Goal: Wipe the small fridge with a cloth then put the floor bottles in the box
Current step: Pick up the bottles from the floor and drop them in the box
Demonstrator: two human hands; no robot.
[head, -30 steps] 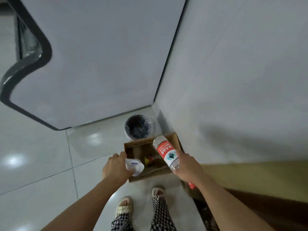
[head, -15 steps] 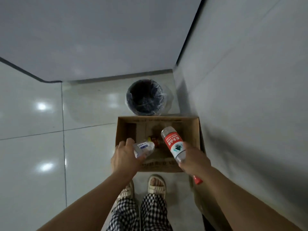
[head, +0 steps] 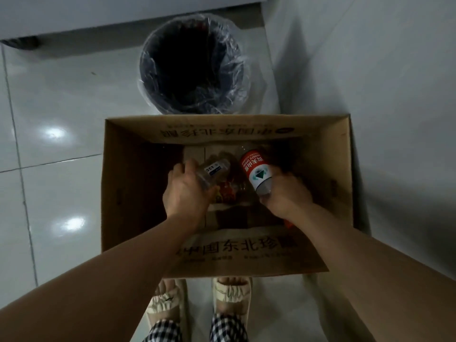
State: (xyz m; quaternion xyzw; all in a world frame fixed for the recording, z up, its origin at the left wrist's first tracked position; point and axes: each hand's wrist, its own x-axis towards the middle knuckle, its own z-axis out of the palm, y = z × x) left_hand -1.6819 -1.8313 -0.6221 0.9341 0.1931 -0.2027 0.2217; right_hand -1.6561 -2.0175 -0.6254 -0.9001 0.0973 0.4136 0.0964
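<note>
An open cardboard box [head: 338,183] stands on the tiled floor in front of my feet. Both of my hands reach down inside it. My left hand [head: 187,193] grips a small clear plastic bottle [head: 213,171] with a white and blue label. My right hand [head: 283,196] grips a clear bottle with a red and white label [head: 255,171], its base pointing away from me. Beneath them, on the box's floor, lies something red and yellow [head: 228,193], too dark to make out. The small fridge and the cloth are out of view.
A dark waste bin [head: 195,65] lined with a clear plastic bag stands just beyond the box. A grey wall [head: 382,70] runs along the right, close to the box's side. Glossy white floor tiles [head: 54,144] lie to the left. My sandalled feet [head: 199,297] touch the box's near side.
I have bent closer over the box, which now fills the view. Both hands have gone down from above the rim into the box, each still holding its bottle.
</note>
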